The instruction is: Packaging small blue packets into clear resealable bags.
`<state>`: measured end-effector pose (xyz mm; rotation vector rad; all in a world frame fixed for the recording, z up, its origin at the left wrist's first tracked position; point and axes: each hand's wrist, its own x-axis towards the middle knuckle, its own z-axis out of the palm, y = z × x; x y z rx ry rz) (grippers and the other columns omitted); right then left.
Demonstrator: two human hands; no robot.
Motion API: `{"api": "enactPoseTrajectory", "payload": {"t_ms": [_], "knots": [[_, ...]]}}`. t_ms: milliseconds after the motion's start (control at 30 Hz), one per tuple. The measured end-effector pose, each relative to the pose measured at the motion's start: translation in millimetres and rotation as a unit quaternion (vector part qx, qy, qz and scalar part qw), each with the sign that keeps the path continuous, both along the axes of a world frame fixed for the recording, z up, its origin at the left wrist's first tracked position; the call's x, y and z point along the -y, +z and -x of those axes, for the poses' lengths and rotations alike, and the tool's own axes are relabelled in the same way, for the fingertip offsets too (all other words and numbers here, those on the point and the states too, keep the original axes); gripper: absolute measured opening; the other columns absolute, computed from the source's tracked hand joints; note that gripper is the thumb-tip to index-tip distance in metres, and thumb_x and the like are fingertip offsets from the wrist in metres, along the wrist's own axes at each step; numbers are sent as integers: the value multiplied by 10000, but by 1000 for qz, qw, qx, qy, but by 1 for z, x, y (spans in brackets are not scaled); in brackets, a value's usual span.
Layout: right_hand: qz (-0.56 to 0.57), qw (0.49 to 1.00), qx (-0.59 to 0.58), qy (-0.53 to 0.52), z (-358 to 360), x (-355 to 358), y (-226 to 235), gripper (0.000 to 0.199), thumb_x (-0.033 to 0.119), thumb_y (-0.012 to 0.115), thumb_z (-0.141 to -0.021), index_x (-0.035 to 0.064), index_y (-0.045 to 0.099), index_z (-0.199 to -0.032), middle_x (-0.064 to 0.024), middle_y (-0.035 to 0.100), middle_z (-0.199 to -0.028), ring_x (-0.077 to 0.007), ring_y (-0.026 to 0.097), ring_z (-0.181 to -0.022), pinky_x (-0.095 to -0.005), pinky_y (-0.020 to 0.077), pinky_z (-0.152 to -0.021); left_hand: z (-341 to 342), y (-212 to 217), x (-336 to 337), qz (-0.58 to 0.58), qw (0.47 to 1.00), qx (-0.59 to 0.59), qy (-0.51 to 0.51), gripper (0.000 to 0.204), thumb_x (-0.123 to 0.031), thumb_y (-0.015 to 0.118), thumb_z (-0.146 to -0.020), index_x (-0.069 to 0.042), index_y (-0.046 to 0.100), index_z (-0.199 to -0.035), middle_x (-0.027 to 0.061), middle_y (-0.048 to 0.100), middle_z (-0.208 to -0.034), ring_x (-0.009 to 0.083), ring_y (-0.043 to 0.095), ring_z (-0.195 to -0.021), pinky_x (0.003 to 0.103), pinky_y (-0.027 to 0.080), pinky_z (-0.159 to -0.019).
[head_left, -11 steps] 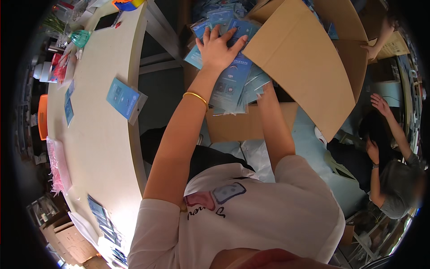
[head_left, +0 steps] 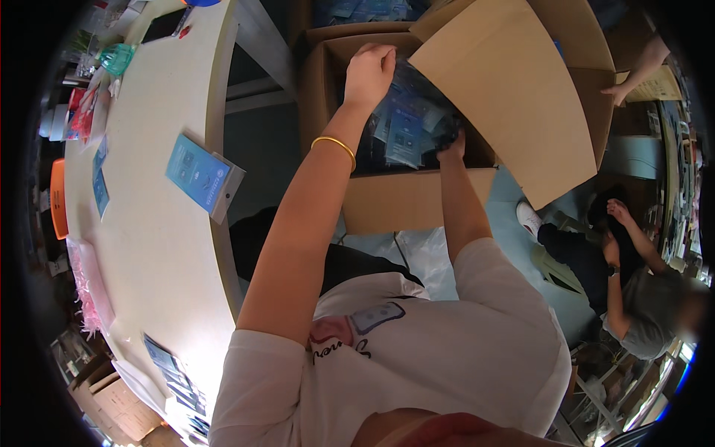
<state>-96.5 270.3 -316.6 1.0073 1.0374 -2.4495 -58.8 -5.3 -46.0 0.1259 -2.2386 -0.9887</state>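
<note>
Blue printed packets in clear sleeves lie inside an open cardboard box, within a dark, thin plastic bag. At the box's far left, my left hand is closed, its fingers curled in at the edge of the bag. My right hand reaches in over the near wall of the box and is closed on a bunched part of the bag. A raised box flap stands beside my right hand. Some of its fingers are hidden.
A pale table runs along the left, with a blue sleeved packet at its edge and a phone. Another box of packets stands behind. A person sits at right; another person's hand touches a box.
The packets that lay under my left hand have gone down into the box. My left hand has lifted off them and curled at the bag's edge. My right hand now grips the bag.
</note>
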Motion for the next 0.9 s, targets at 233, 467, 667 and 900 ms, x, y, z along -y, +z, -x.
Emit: {"api": "enactPoseTrajectory", "payload": {"t_ms": [233,467,667,900], "knots": [[-157,958,-60,232,-146,164,97,153,137,665,-927,94,620,-1066,-23,640,-888,-152,620,-744,-277,481,-642,-79,76,70,125,984,53,118,121,-194,671,-857,-129,761,-908,68,733,-945,297,699,-913,423,565,-803],[-322,429,-787,303,-215,290,346,660,410,684,-891,64,507,-1425,-241,441,-1475,-417,411,-1354,-558,270,-1140,-223,158,219,253,928,17,272,204,-207,695,-867,-159,763,-1053,68,682,-1189,289,620,-1111,426,483,-963],[-335,194,-803,453,-253,366,351,668,342,677,-885,108,466,-1474,-291,385,-1511,-515,343,-1397,-593,271,-1154,-418,126,398,147,754,289,572,808,-583,704,-837,-227,439,-1512,204,360,-1554,378,379,-1411,496,356,-1127],[-183,72,-856,478,-284,529,355,588,222,665,-821,161,556,-1396,-217,415,-1524,-443,372,-1413,-568,287,-1158,-490,76,453,116,742,324,575,802,-712,537,-891,-327,354,-1571,177,260,-1637,346,254,-1502,527,234,-1187]]}}
